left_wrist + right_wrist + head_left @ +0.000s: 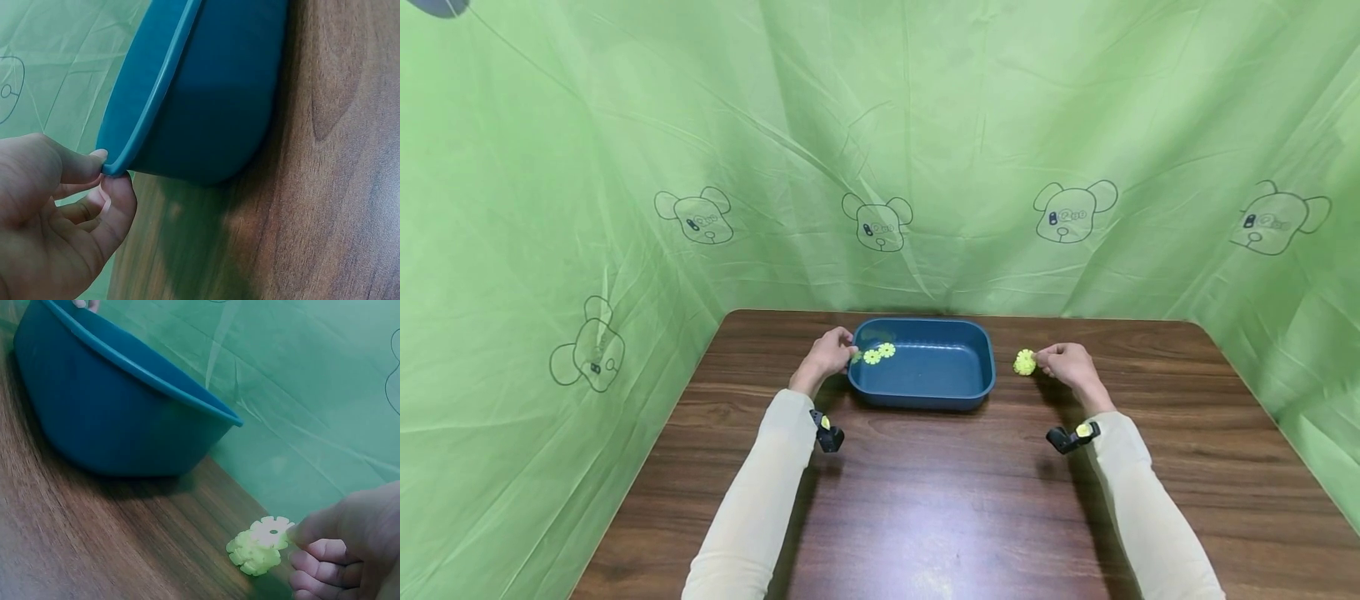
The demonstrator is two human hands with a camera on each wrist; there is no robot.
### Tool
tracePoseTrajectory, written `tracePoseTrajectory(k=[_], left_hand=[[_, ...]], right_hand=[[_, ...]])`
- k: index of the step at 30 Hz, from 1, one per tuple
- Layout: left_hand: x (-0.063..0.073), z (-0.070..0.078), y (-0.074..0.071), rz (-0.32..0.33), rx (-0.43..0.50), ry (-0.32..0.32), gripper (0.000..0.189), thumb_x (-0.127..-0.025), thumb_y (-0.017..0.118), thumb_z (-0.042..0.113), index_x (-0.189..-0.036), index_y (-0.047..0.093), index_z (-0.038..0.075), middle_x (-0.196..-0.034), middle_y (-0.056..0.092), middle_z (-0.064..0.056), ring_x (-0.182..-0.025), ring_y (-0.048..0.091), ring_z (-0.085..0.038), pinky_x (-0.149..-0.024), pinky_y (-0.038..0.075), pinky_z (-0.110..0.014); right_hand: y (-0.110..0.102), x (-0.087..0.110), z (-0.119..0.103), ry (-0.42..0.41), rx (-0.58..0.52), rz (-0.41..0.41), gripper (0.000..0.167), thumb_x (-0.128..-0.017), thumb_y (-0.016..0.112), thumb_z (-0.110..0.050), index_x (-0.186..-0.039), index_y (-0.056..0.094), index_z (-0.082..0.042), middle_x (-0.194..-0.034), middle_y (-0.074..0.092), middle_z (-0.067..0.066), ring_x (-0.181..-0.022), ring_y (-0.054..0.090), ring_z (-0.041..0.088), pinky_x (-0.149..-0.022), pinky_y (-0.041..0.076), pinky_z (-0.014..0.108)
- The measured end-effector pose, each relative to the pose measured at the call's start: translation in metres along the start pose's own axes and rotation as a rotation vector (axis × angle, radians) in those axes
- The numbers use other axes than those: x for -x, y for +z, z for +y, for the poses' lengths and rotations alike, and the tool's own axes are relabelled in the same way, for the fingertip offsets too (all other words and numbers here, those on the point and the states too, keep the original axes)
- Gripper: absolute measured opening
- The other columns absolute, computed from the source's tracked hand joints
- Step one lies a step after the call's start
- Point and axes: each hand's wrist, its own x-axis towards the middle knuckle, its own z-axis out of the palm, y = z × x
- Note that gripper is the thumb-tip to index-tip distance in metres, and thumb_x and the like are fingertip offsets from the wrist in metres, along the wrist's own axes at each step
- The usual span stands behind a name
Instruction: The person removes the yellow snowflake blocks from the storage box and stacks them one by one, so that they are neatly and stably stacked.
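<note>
A blue plastic basin (934, 373) stands on the table. My left hand (829, 352) pinches its left rim between thumb and fingers; the left wrist view shows the thumb (94, 161) over the lip. Inside the basin, near that hand, lie small yellow-green notched discs (872, 357). To the right of the basin is a small heap of the same flower-shaped discs (250, 557). One disc (273, 531) lies over the heap in the right wrist view, its edge pinched between the thumb and finger of my right hand (1070, 364). The other right fingers are curled in.
The dark wood-grain table (917, 500) ends just behind the basin. Green sheeting (955, 150) printed with bear outlines hangs at the back and both sides. A black wrist camera (829, 433) sits on each sleeve cuff.
</note>
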Motion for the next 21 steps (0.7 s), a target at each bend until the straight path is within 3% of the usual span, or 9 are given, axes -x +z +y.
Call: tracePoseTrajectory(k=[4, 21], left_hand=[[0.0001, -0.0019, 0.0006, -0.005, 0.006, -0.003, 0.025, -0.099, 0.052, 0.016, -0.121, 0.051, 0.005, -0.111, 0.055, -0.018, -0.077, 0.062, -0.022, -0.082, 0.056, -0.042], [-0.0008, -0.0022, 0.0004, -0.005, 0.003, -0.001, 0.026, -0.099, 0.052, 0.016, -0.122, 0.050, 0.004, -0.112, 0.055, -0.018, -0.076, 0.061, -0.021, -0.083, 0.055, -0.044]], right_hand=[[-0.0008, -0.0009, 0.0007, 0.016, 0.030, 0.007, 0.036, -0.092, 0.061, -0.025, -0.111, 0.064, 0.006, -0.090, 0.067, 0.010, -0.075, 0.058, 0.012, -0.064, 0.048, 0.022], [-0.0017, 0.0032, -0.0001, -0.001, 0.124, 0.065, 0.036, -0.093, 0.059, -0.030, -0.103, 0.069, 0.003, -0.082, 0.069, 0.008, -0.071, 0.057, 0.014, -0.065, 0.045, 0.025]])
